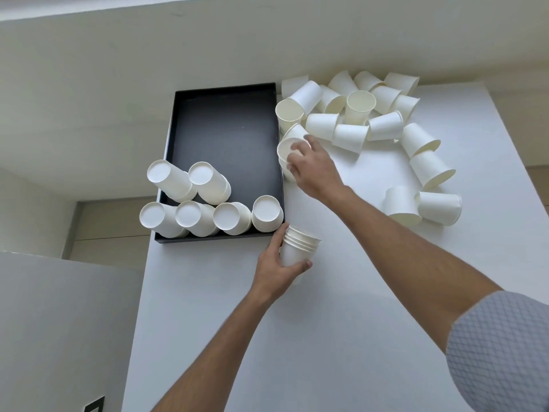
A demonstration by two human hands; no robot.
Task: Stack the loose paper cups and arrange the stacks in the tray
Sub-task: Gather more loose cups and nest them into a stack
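Now I'm gripping a short cup stack [300,248] in my left hand [277,267] while my right hand [312,168] is grasping a loose paper cup [286,153] beside the black tray [225,90].

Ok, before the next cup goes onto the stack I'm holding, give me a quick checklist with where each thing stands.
1. Left hand grips the short stack, mouths up: ok.
2. Right hand is on a loose cup beside the tray: ok, though whether the fingers have closed on it: cannot tell.
3. That cup is free of the pile: not ok, another cup leans against it.
4. Space left in the tray behind the six upside-down stacks: ok.
5. Tray fully on the table: not ok, its left edge overhangs.
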